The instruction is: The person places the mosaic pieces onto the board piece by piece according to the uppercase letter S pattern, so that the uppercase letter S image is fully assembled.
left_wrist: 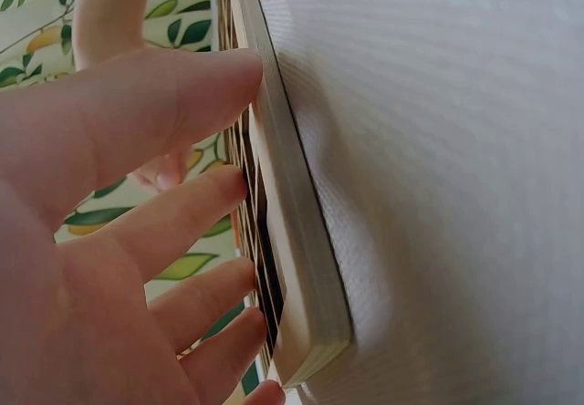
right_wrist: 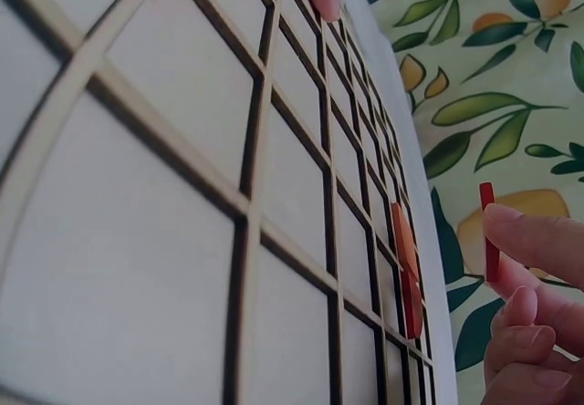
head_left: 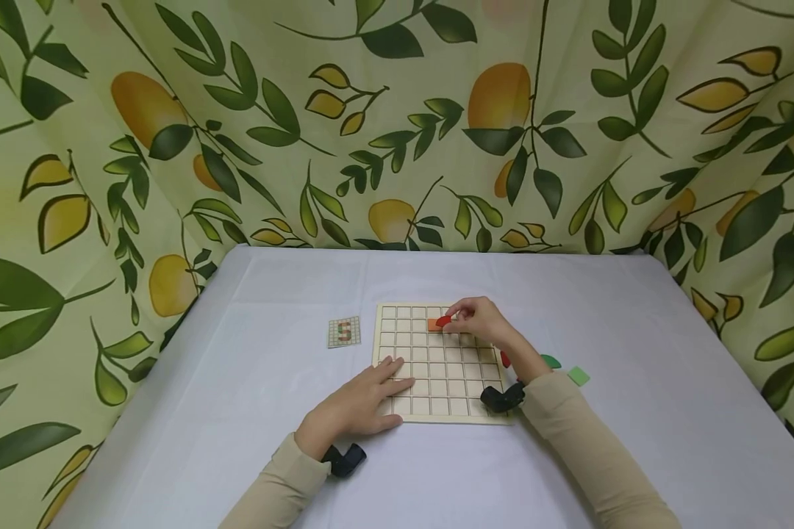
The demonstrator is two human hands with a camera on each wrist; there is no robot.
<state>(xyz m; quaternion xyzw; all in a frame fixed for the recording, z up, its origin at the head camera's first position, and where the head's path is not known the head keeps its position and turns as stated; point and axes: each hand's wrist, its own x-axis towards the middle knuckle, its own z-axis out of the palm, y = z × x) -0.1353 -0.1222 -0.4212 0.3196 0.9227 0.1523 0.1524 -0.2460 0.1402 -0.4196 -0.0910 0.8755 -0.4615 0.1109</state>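
Note:
A pale wooden grid board lies on the table. My left hand rests on its near left part, fingers spread and fairly straight, as the left wrist view also shows at the board's edge. Between thumb and finger, my right hand pinches a thin red piece above the far part of the board. Beneath it, an orange square and another red piece sit side by side in the grid. The fingers partly cover those cells in the head view.
Left of the board lies a small pattern card. By the right forearm are a green rounded piece, a light green square and a red piece, partly hidden. A leaf-patterned curtain hangs behind the white-covered table.

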